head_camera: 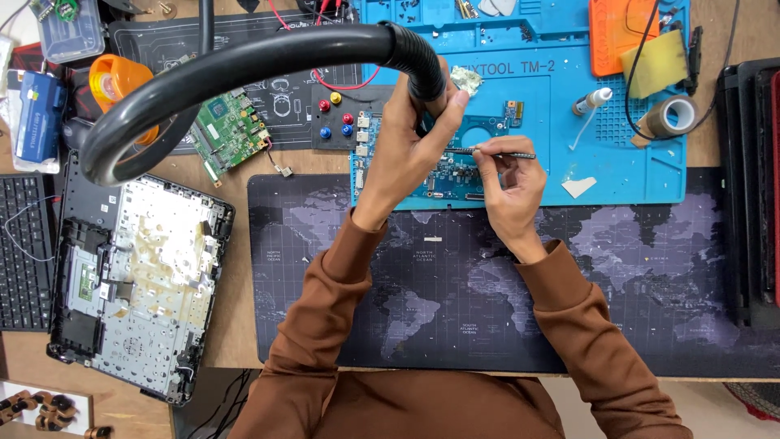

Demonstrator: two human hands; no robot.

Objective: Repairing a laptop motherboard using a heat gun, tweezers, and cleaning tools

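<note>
My left hand (pixel 404 146) grips the end of a thick black flexible hose (pixel 244 61), holding its mouth just above a blue circuit board (pixel 479 130). The board lies on a blue silicone work mat (pixel 617 162). My right hand (pixel 508 183) pinches a thin metal tool (pixel 496 151), like tweezers, lying across the board with its tip pointing left toward the hose mouth. Both sleeves are brown. My left hand hides much of the board's left half.
An opened laptop base (pixel 138 276) lies at the left, a green circuit board (pixel 231 130) above it. A dark map-print desk mat (pixel 455 293) covers the front. A tape roll (pixel 670 116), yellow sponge (pixel 655 63), small bottle (pixel 593 101) and stacked dark laptops (pixel 751 187) sit to the right.
</note>
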